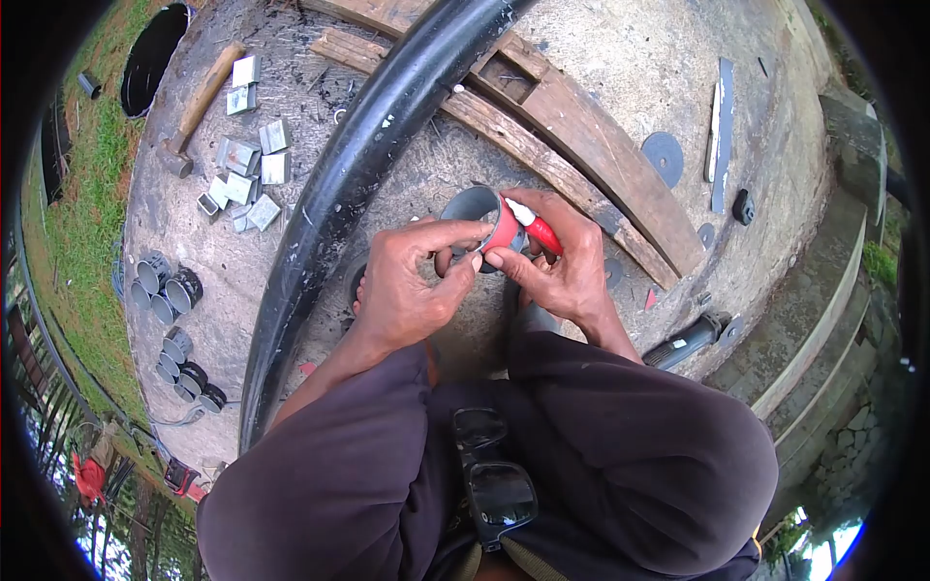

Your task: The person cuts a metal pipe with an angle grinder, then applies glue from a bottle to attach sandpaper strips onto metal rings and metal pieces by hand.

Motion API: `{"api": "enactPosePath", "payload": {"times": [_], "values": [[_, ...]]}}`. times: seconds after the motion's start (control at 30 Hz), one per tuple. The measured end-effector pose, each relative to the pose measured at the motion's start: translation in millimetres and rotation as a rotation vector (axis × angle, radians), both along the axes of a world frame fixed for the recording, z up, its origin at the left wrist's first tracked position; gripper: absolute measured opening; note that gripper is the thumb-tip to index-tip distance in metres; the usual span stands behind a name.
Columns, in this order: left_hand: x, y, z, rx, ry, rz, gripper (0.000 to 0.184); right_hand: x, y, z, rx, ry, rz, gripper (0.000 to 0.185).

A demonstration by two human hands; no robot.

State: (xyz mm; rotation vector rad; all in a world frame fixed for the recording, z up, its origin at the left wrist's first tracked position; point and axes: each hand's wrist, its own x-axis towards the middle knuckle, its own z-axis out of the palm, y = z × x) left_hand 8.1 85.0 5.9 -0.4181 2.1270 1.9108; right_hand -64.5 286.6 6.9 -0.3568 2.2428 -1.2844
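In front of my knees, a short grey pipe ring is held up between my two hands. A red strip lies curved against its side. My left hand is closed, with thumb and index finger pinching the left edge of the ring and strip. My right hand presses its thumb on the strip's lower right edge. Tucked in that same hand is a red marker with a white end pointing up toward the ring. The right fingers behind the ring are partly hidden.
A long black pipe curves past on the left, crossing wooden beams. Further left are a hammer, metal box pieces and several pipe rings. To the right lie a grey disc, a flat strip and a power tool.
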Motion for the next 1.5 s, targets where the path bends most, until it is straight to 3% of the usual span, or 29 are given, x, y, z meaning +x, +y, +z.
{"api": "enactPosePath", "payload": {"times": [0.4,0.77,1.27,1.5], "values": [[5.1,-2.1,-17.5,0.109,-0.036,-0.016,0.03,1.2,-1.0,-17.3,0.014,0.199,0.096,0.06],[17.8,0.1,-50.1,0.202,0.008,-0.01,0.035,5.4,0.7,-28.4,0.082,0.224,0.112,0.061],[32.2,-1.9,-92.1,0.063,0.085,-0.051,0.025,23.4,-3.6,-57.8,0.178,0.338,0.169,0.061],[34.6,-13.7,-74.4,0.046,-0.101,-0.106,0.024,37.7,-4.4,-68.0,0.172,0.432,0.226,0.061]]}}
